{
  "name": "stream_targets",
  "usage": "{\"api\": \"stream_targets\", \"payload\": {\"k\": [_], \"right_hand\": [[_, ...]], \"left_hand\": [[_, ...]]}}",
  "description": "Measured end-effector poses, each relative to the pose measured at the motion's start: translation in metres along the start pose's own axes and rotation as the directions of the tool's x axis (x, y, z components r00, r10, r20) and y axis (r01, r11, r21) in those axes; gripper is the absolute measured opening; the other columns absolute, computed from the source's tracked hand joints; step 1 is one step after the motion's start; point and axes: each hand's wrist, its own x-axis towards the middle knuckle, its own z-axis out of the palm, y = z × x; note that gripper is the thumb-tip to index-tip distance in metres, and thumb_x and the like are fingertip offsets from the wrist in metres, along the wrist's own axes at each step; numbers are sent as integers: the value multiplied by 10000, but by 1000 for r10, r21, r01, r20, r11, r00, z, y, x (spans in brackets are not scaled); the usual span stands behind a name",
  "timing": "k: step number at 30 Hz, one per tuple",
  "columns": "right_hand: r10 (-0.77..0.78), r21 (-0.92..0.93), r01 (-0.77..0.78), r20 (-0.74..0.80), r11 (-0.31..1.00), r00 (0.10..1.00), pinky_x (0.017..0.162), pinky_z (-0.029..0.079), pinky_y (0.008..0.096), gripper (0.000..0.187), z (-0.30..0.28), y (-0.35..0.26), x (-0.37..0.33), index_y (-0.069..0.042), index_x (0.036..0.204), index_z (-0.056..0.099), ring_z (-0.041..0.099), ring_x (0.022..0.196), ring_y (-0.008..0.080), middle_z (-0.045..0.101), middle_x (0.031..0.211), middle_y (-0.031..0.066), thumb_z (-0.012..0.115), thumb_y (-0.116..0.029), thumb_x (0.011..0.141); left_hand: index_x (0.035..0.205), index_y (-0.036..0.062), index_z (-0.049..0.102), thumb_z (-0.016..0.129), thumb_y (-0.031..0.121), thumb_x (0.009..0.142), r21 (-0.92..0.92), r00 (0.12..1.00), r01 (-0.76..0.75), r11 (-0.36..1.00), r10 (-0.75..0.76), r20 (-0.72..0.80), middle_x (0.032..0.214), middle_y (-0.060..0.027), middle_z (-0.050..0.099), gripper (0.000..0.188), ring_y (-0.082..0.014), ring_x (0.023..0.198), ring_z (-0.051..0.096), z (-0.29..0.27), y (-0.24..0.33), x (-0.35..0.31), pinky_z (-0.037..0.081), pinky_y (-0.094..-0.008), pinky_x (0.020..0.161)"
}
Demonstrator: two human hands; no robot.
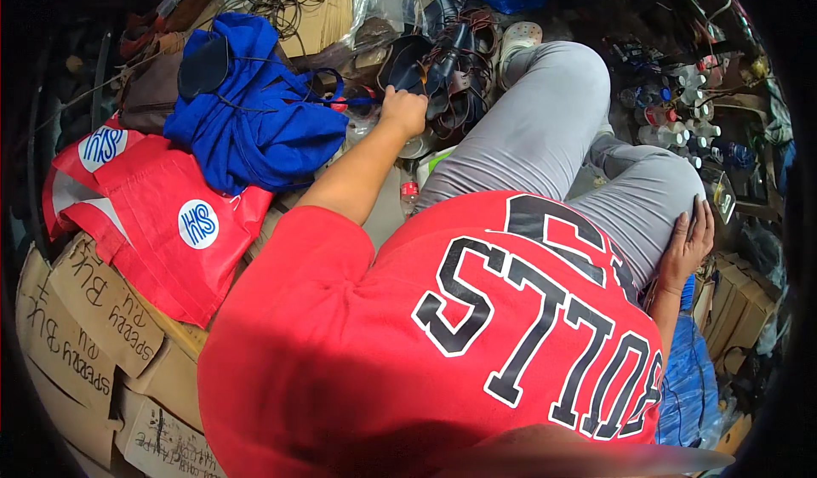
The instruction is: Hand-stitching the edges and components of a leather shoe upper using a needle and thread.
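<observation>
My left hand (pixel 403 110) reaches forward with its fingers curled at the near end of a black shoe (pixel 403 59) and appears to grip it. The exact hold is hidden behind the knuckles. More dark shoes (pixel 447 48) with reddish-brown laces are piled just to the right of it. My right hand (pixel 691 241) lies on the side of my right knee, fingers stretched out, holding nothing. A blue cloth bag (pixel 255 125) is bunched up to the left of my left forearm, with a black oval piece (pixel 204 67) on it.
A red bag (pixel 153 214) with round white patches rests over cardboard boxes (pixel 94 325) at the left. Plastic bottles (pixel 672 125) crowd the right side. A red-capped bottle (pixel 409 196) is beside my left thigh. Folded cardboard (pixel 736 304) and blue plastic sheeting (pixel 689 384) are at the lower right.
</observation>
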Motion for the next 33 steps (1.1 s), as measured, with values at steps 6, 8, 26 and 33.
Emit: {"api": "stream_targets", "payload": {"k": [6, 8, 26, 33], "right_hand": [[13, 58, -12, -26, 998, 1000, 1022, 278, 371, 357, -7, 2, 6, -114, 1244, 571, 437, 1197, 256, 524, 1270, 93, 508, -296, 943], [16, 86, -16, -3, 996, 1000, 1005, 317, 379, 338, -11, 4, 11, -102, 1213, 586, 476, 1163, 265, 548, 1235, 102, 532, -275, 928], [-334, 514, 504, -390, 695, 858, 889, 428, 289, 380, -117, -97, 139, -123, 1226, 585, 562, 1002, 178, 599, 1075, 51, 660, -180, 858], [-292, 906, 178, -64, 384, 954, 896, 424, 331, 508, -133, -93, 150, -122, 1348, 442, 523, 1046, 191, 517, 1179, 62, 613, -281, 896]], "left_hand": [[807, 91, 681, 633, 228, 657, -267, 863, -36, 963, -105, -494, 844, -123, 665, 209, -294, 875, 605, -91, -1, -41, 393, -461, 888], [773, 78, 679, 657, 243, 645, -508, 783, -180, 843, -190, -593, 745, -140, 642, 209, -307, 754, 609, -122, -7, -59, 461, -423, 736], [698, 32, 597, 774, 116, 659, 297, -9, -807, 511, 491, -871, 604, -43, 477, 200, -214, 612, 449, -322, 91, -203, 403, -341, 565], [696, 22, 574, 773, 199, 696, 465, -174, -811, 354, 613, -771, 585, -51, 454, 266, -219, 582, 449, -345, 106, -206, 432, -354, 618]]}}
